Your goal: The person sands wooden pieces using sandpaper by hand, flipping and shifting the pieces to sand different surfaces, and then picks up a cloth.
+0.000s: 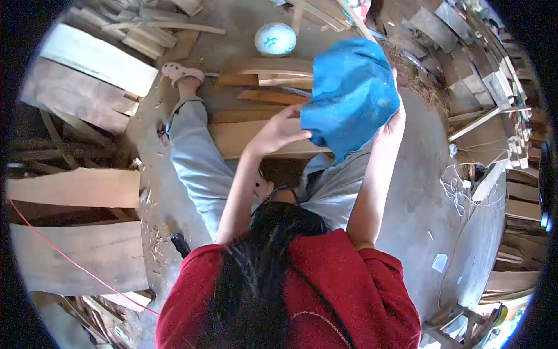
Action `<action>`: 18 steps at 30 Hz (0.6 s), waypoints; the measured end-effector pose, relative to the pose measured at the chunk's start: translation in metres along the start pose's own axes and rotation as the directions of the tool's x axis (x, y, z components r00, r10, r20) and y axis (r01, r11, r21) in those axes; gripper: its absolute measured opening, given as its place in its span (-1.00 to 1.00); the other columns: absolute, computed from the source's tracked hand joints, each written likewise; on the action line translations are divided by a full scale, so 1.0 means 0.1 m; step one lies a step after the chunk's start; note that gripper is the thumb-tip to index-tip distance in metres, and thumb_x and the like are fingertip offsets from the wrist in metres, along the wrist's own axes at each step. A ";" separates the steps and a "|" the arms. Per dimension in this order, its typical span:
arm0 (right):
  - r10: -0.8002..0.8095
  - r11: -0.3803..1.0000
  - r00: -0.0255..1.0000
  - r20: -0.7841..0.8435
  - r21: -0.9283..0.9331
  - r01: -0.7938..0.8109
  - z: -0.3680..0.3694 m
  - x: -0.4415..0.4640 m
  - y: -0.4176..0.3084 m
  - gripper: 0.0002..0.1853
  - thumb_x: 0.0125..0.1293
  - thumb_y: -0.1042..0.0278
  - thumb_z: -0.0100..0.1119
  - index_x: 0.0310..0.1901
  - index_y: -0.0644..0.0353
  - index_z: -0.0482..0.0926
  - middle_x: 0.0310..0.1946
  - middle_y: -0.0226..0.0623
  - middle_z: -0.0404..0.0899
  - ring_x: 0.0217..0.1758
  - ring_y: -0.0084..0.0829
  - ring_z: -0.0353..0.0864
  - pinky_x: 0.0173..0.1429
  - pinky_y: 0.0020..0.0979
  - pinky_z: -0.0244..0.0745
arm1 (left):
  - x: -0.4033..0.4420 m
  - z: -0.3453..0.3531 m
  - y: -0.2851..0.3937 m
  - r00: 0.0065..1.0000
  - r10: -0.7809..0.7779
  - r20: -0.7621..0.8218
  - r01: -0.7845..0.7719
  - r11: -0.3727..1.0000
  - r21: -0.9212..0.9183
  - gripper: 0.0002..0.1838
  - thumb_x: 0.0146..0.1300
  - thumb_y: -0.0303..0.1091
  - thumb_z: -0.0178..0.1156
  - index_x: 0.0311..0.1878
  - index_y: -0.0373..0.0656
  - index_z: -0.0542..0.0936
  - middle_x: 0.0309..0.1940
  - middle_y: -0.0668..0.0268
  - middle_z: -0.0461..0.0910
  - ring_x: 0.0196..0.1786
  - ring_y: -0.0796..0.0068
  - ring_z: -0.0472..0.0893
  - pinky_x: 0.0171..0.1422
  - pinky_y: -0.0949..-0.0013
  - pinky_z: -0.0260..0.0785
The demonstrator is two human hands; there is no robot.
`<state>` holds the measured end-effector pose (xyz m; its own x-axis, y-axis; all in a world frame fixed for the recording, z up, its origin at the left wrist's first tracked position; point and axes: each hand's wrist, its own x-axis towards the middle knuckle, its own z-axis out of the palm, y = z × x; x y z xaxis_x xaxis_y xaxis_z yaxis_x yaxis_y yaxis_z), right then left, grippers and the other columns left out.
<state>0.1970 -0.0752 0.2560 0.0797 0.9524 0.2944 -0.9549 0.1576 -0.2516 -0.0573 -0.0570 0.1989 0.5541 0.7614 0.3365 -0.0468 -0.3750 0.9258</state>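
A crumpled blue cloth (351, 96) is raised in front of me, above my knee. My right hand (393, 119) grips its right edge, with the fingers partly behind the fabric. On the cloth's left side, my left hand (282, 131) has its fingers curved at the edge; the fingertips touch or pass behind the cloth. Below and behind the cloth, wooden boards (244, 129) lie across the floor between my legs. A round white object with blue-green marks (275, 39) sits on the floor beyond the boards.
Stacked planks (75, 250) line the left side. More wood pieces (465, 75) are piled at the right. A tangled white cord (456, 195) lies on the right floor, and a red cord (75, 256) crosses the left planks. A dark object (181, 245) lies near my left side.
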 end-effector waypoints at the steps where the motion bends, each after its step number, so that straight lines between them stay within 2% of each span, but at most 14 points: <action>1: -0.007 1.000 0.999 -0.033 -0.027 0.006 -0.06 -0.03 -0.01 -0.52 0.43 0.42 -0.09 0.36 0.10 0.23 0.21 -0.20 0.41 0.16 -0.30 0.50 0.21 -0.20 0.49 | -0.02 0.04 -0.09 0.998 -0.039 0.056 0.040 0.999 -0.017 -0.65 0.24 -0.28 0.27 0.04 -0.23 0.54 -0.04 0.24 0.60 0.07 0.49 0.50 0.25 0.36 0.28; 2: -0.015 0.998 0.998 -0.067 -0.055 0.012 -0.13 -0.06 -0.03 -0.52 0.43 0.41 -0.09 0.36 0.10 0.22 0.20 -0.20 0.42 0.16 -0.30 0.49 0.22 -0.20 0.48 | -0.03 0.06 -0.17 0.991 -0.076 0.112 0.080 0.996 -0.034 -0.70 0.23 -0.29 0.28 -0.03 -0.23 0.58 -0.09 0.26 0.62 0.03 0.50 0.52 0.23 0.37 0.29; 3: -0.025 0.996 0.994 -0.104 -0.082 0.017 -0.13 -0.09 -0.02 -0.53 0.43 0.41 -0.09 0.36 0.10 0.22 0.19 -0.20 0.43 0.16 -0.30 0.49 0.23 -0.20 0.46 | -0.03 0.07 -0.17 0.994 -0.079 0.078 0.088 0.989 -0.121 -0.81 0.22 -0.32 0.29 -0.22 -0.25 0.61 -0.24 0.35 0.64 -0.09 0.58 0.52 0.14 0.42 0.30; 4: -0.115 0.973 0.965 -0.237 -0.223 0.061 -0.13 -0.11 -0.01 -0.54 0.44 0.41 -0.10 0.35 0.10 0.24 0.19 -0.21 0.43 0.18 -0.30 0.47 0.25 -0.18 0.44 | -0.04 0.05 -0.18 0.993 -0.099 0.068 0.106 0.988 -0.115 -0.81 0.22 -0.32 0.29 -0.22 -0.24 0.61 -0.27 0.38 0.62 -0.13 0.60 0.51 0.10 0.44 0.32; 6: -0.330 0.864 0.835 -0.440 -0.496 0.080 -0.13 -0.18 0.01 -0.57 0.45 0.41 -0.11 0.33 0.09 0.28 0.19 -0.21 0.43 0.20 -0.30 0.45 0.28 -0.14 0.39 | -0.07 -0.05 -0.15 0.989 -0.141 0.048 0.145 0.985 -0.098 -0.82 0.23 -0.32 0.28 -0.22 -0.24 0.59 -0.33 0.43 0.59 -0.20 0.65 0.49 0.00 0.48 0.34; 7: -0.349 0.821 0.850 -0.395 -0.566 0.074 -0.16 -0.26 0.04 -0.59 0.43 0.35 -0.06 0.29 0.06 0.36 0.23 -0.25 0.40 0.23 -0.30 0.41 0.31 -0.16 0.29 | -0.08 -0.09 -0.03 0.990 -0.141 0.010 0.142 0.983 -0.116 -0.83 0.24 -0.32 0.28 -0.26 -0.23 0.57 -0.40 0.50 0.52 -0.27 0.72 0.43 -0.12 0.53 0.32; 8: -0.358 0.763 0.799 -0.482 -0.644 -0.047 -0.17 -0.34 0.04 -0.57 0.41 0.34 -0.05 0.30 0.09 0.34 0.21 -0.26 0.42 0.24 -0.31 0.40 0.31 -0.18 0.28 | -0.08 -0.13 -0.06 0.990 -0.143 0.019 0.144 0.975 -0.171 -0.81 0.26 -0.29 0.26 -0.26 -0.22 0.57 -0.43 0.53 0.48 -0.32 0.75 0.38 -0.19 0.56 0.28; 10: -0.406 0.614 0.666 -0.626 -0.727 -0.309 0.02 -0.50 0.15 -0.53 0.39 0.32 -0.03 0.32 0.14 0.30 0.16 -0.29 0.46 0.26 -0.33 0.38 0.32 -0.22 0.25 | -0.10 -0.21 0.02 0.993 -0.112 -0.025 0.109 0.988 -0.105 -0.80 0.28 -0.26 0.24 -0.26 -0.22 0.57 -0.43 0.53 0.46 -0.35 0.76 0.35 -0.24 0.57 0.24; 11: -0.392 0.449 0.695 -0.602 -0.785 -0.427 0.01 -0.54 0.19 -0.48 0.32 0.29 0.09 0.30 0.20 0.33 0.16 -0.29 0.46 0.25 -0.35 0.39 0.30 -0.30 0.23 | -0.10 -0.23 0.11 0.986 -0.164 -0.026 0.158 0.975 -0.154 -0.79 0.29 -0.25 0.22 -0.26 -0.24 0.57 -0.45 0.54 0.45 -0.37 0.76 0.33 -0.26 0.56 0.22; 14: -0.413 0.206 0.816 -0.405 -0.914 -0.349 -0.42 -0.64 0.34 -0.50 0.30 0.32 0.13 0.26 0.23 0.37 0.17 -0.26 0.45 0.24 -0.38 0.39 0.33 -0.38 0.19 | -0.11 -0.30 0.22 0.981 -0.188 -0.058 0.186 0.982 -0.028 -0.79 0.27 -0.28 0.23 -0.25 -0.27 0.57 -0.36 0.46 0.55 -0.23 0.70 0.44 -0.11 0.55 0.31; 15: -0.377 0.263 0.816 -0.439 -0.895 -0.360 -0.33 -0.66 0.45 -0.51 0.28 0.33 0.16 0.22 0.26 0.40 0.16 -0.24 0.45 0.23 -0.40 0.39 0.33 -0.43 0.18 | -0.11 -0.31 0.24 0.980 -0.184 -0.075 0.181 0.983 -0.043 -0.78 0.26 -0.28 0.24 -0.23 -0.28 0.60 -0.35 0.44 0.56 -0.23 0.70 0.45 -0.10 0.55 0.31; 16: -0.369 0.093 0.886 -0.279 -0.960 -0.264 -0.47 -0.63 0.50 -0.54 0.27 0.35 0.17 0.20 0.22 0.42 0.15 -0.22 0.46 0.23 -0.39 0.39 0.35 -0.39 0.16 | -0.11 -0.31 0.26 0.965 -0.242 -0.097 0.235 0.969 -0.077 -0.77 0.26 -0.28 0.24 -0.22 -0.28 0.60 -0.36 0.43 0.57 -0.23 0.70 0.45 -0.10 0.55 0.31; 18: -0.344 -0.361 0.937 -0.063 -0.912 -0.194 -0.36 -0.65 0.62 -0.56 0.28 0.33 0.17 0.20 0.12 0.43 0.14 -0.18 0.45 0.25 -0.38 0.36 0.37 -0.36 0.12 | -0.10 -0.30 0.33 0.925 -0.357 -0.132 0.338 0.930 -0.147 -0.77 0.26 -0.27 0.24 -0.19 -0.28 0.61 -0.36 0.43 0.57 -0.23 0.70 0.45 -0.08 0.55 0.32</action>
<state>0.1430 -0.1174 0.1879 0.4211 0.8545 0.3042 0.5902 -0.0035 -0.8072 -0.0897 -0.0613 0.2310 0.4192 0.9079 0.0036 0.0212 -0.0137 0.9997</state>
